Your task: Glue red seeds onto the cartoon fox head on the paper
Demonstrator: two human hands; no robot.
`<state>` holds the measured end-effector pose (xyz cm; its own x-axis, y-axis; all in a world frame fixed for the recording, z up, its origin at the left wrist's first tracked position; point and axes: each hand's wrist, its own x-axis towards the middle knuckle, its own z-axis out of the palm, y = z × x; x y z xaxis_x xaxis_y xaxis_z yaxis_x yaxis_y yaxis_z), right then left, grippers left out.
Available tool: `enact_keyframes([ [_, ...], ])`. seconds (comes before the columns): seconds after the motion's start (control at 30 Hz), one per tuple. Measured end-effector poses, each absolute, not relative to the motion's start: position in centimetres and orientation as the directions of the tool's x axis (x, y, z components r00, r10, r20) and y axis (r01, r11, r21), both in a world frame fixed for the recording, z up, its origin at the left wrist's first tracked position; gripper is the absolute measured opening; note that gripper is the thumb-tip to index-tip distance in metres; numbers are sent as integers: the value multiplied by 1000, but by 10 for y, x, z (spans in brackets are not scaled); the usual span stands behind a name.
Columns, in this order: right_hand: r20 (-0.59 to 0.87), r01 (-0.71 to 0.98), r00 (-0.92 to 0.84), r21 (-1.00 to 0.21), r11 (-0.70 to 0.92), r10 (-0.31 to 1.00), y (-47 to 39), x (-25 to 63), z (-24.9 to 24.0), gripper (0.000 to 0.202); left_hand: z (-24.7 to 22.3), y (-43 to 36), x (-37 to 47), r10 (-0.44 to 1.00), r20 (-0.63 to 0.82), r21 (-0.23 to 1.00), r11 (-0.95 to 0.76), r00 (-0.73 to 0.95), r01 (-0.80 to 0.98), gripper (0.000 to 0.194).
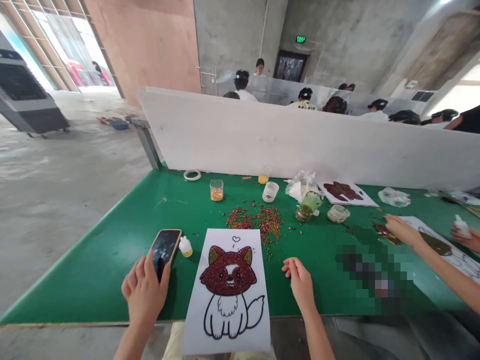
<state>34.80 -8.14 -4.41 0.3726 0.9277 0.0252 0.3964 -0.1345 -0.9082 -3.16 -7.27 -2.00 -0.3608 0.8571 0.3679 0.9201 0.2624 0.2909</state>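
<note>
My left hand [144,287] rests on a phone [167,245] lying on the green table, its fingers over the lower left part and the thumb along the right edge. My right hand [298,277] is on the table right of the drawing, fingers curled together; whether anything is between them is hidden. Between my hands lies a white sheet with a fox drawing [234,310], its head filled with dark red beans and its ears with green ones. A small white glue bottle [185,247] stands between phone and sheet. Loose red and green beans [258,220] are scattered beyond the sheet.
Behind the beans are a cup of corn kernels [216,191], a clear cup [270,192], a tilted green jar [309,204] and a tape roll [192,175]. A white partition [262,135] borders the table. At right, another person's hand [403,230] is over another drawing.
</note>
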Motion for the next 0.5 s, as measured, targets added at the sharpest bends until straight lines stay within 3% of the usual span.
enact_keyframes([
  [0.13,-15,311,336,-942,-126,942,-64,353,-44,47,-26,-97,-23,806,402,363,295,-435,884,57],
  [0.3,148,462,245,-887,19,958,-26,338,-31,32,-26,-98,-21,805,411,348,294,-427,890,52],
  [0.43,303,656,80,-733,179,950,30,328,-19,26,-28,-95,-23,810,396,326,316,-432,891,49],
  [0.5,289,777,17,-606,169,957,67,327,-13,21,-29,-95,-24,814,387,310,327,-433,893,48],
])
